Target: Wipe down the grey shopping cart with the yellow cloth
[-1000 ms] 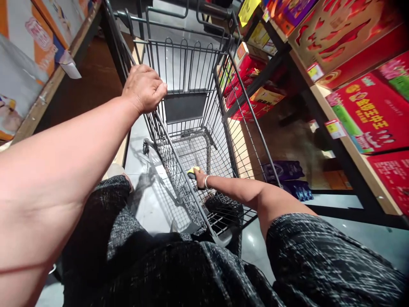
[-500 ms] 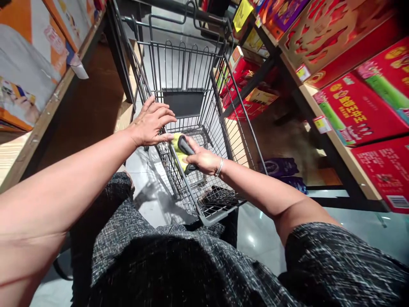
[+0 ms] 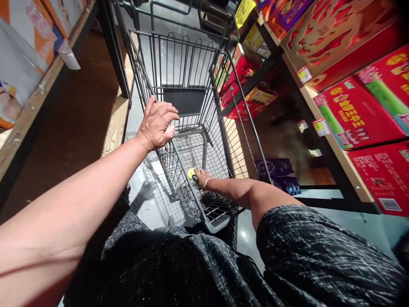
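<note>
The wire shopping cart stands in front of me, its grey metal rim running toward my body. My left hand is on the cart's left rim, its fingers bent over the bar and the thumb tucked in. Down inside the basket, my right hand is closed on a folded yellow-and-dark-grey cloth, held low beside the left wire wall. Only a small part of the cloth shows past the fingers.
Shelves flank the cart. The right shelf bears red boxes; purple packages lie low beneath it. On the left, a wooden shelf edge carries large orange-and-white boxes.
My right hand has moved down and deeper into the basket with the cloth. My left hand has gone from spread fingers near the cloth to bent fingers on the rim.
</note>
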Demonstrator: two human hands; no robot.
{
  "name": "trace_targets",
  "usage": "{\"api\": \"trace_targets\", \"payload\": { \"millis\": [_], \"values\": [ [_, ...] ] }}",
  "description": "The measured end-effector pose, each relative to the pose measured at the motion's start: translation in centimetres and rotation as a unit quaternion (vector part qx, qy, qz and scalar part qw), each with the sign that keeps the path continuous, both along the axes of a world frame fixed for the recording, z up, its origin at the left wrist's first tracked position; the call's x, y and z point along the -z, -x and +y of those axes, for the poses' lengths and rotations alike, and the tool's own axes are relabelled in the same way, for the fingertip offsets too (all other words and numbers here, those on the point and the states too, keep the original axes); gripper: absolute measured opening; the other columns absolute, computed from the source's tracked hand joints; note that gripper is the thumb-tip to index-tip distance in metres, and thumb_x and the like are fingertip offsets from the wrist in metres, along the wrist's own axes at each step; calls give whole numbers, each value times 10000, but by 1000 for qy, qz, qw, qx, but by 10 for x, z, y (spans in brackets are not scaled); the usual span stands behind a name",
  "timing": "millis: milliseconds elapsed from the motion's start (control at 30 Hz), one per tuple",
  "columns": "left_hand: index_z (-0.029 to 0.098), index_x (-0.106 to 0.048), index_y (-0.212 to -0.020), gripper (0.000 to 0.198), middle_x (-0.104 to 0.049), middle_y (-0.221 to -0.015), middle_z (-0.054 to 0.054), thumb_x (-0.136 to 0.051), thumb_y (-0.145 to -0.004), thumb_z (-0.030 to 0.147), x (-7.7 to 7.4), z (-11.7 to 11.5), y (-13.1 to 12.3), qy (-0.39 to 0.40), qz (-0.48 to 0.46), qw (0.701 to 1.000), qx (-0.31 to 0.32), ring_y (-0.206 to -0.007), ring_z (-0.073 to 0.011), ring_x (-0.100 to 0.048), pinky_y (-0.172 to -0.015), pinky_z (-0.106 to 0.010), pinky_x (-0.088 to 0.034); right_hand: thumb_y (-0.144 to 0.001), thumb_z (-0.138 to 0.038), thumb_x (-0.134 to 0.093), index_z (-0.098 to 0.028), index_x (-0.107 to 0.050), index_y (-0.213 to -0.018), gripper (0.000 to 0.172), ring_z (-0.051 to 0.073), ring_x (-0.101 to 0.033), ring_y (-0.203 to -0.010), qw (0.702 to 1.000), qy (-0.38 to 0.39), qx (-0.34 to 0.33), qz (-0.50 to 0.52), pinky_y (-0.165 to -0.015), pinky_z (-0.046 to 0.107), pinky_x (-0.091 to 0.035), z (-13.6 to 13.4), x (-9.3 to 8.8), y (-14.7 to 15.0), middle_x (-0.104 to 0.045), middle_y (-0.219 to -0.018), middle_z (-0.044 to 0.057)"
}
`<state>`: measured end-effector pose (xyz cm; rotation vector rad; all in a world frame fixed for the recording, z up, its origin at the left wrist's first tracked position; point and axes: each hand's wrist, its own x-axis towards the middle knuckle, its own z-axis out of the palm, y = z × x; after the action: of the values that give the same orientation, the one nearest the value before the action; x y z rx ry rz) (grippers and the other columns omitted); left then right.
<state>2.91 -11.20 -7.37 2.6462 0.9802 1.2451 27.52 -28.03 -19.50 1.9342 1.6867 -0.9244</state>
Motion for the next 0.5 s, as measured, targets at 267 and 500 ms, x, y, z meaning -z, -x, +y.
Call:
{"api": "trace_targets", "payload": {
  "millis": [267, 500],
  "values": [
    [296, -620, -1075, 670, -649, -1239, 3, -116, -885, 695, 10, 7, -7, 46, -21, 999, -10, -1322, -233, -455, -1272, -506, -64, -964, -144, -367, -211, -426, -1481, 524, 323, -376, -1355, 976, 4, -22, -216, -1014, 478, -409, 28, -15, -69, -442, -1458, 208],
    [296, -585, -1086, 610, -632, -1226, 8, -172, -896, 703, 10, 10, -6, 46, -24, 999, -5, -1312, -234, -454, -1262, -526, -90, -990, -193, -279, -340, -239, -1573, 602, 368, -345, -1328, 950, -108, -83, -280, -974, 508, -412, 90, -83, -85, -332, -1543, 154]
  ]
}}
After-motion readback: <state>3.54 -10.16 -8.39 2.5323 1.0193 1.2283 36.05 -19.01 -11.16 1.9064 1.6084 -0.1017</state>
